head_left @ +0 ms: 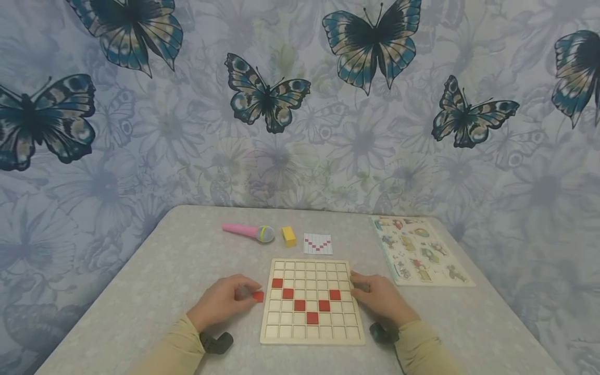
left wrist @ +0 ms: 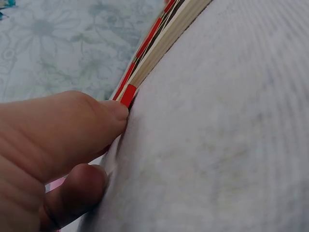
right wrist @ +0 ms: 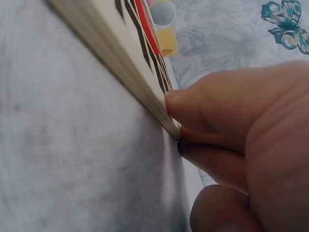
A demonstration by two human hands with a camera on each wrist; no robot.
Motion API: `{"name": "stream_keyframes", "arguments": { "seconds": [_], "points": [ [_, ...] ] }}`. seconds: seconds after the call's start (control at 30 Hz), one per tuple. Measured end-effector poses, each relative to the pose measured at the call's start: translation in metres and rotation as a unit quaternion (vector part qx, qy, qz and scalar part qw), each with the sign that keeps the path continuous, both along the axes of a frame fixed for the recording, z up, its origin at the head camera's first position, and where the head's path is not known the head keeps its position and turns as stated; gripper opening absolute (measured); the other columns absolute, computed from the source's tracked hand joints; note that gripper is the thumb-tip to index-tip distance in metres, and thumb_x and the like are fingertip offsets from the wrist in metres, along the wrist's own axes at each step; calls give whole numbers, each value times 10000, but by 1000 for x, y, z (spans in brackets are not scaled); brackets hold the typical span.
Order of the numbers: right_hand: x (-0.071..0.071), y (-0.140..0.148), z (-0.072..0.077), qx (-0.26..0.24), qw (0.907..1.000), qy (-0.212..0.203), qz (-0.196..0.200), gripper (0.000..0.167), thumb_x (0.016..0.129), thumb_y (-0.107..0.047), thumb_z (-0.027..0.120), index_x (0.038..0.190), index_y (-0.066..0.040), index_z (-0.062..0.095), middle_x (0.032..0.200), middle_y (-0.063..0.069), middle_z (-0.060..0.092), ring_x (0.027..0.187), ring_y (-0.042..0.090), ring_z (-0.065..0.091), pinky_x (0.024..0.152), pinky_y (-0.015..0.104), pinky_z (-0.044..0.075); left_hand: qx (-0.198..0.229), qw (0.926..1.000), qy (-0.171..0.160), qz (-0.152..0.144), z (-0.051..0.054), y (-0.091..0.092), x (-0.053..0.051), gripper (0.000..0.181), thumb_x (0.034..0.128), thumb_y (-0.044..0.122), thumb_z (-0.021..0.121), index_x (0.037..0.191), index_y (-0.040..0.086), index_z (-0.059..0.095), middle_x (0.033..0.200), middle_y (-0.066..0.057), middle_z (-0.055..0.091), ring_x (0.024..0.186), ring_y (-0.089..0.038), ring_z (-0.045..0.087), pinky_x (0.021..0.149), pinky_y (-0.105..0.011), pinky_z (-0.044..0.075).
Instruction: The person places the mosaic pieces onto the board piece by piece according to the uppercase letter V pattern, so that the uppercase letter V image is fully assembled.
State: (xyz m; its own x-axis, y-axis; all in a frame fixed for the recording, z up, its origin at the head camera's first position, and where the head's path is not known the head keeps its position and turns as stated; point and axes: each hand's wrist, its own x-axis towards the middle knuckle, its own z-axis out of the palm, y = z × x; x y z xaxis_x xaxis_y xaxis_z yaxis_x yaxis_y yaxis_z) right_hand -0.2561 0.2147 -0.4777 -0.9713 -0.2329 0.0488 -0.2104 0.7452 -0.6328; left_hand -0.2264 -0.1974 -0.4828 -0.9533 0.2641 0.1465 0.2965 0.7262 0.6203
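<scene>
A pale wooden grid board [head_left: 312, 338] lies on the table, with several red square tiles in its cells forming a V shape. The left hand [head_left: 225, 299] is just off the board's left edge. Its thumb and a finger pinch a loose red tile [head_left: 258, 296], whose end also shows past the thumb tip in the left wrist view as a red tile [left wrist: 128, 95]. On the opposite side, the right hand [head_left: 382, 297] holds the board's right edge, thumb against the rim in the right wrist view, fingers curled beside it.
Behind the board lie a pink toy microphone [head_left: 246, 232], a yellow block [head_left: 288, 236] and a small pattern card [head_left: 317, 244] with a red V. An illustrated sheet [head_left: 422, 252] lies at the right. A butterfly-patterned wall [head_left: 300, 172] stands behind the table [head_left: 187, 250].
</scene>
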Motion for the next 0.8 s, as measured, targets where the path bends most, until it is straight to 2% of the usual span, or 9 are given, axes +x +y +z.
{"name": "stream_keyframes", "arguments": {
  "seconds": [0.3,0.6,0.8],
  "points": [
    [1,0,3,30,10000,9,60,391,938,-233,745,1318,-149,708,1442,-32,621,1419,324,496,1154,537,373,20,9998,131,150,3,3,3,249,850,256,837,1086,304,772,1028,179,718,754,-26,558,676,-234,468],
    [0,5,-5,92,9998,128,85,381,937,-254,742,1308,-169,718,1435,-54,626,1416,325,500,1149,538,380,292,9986,376,234,-3,9,4,248,839,320,860,1076,294,789,1034,163,731,704,-31,522,630,-227,438],
    [-2,7,-6,60,9997,161,165,392,938,-246,741,1317,-156,709,1440,-40,621,1415,302,504,1160,517,372,736,9960,193,473,0,22,4,254,836,251,865,1071,302,780,1035,145,738,671,-54,538,582,-232,448]
  ]
}}
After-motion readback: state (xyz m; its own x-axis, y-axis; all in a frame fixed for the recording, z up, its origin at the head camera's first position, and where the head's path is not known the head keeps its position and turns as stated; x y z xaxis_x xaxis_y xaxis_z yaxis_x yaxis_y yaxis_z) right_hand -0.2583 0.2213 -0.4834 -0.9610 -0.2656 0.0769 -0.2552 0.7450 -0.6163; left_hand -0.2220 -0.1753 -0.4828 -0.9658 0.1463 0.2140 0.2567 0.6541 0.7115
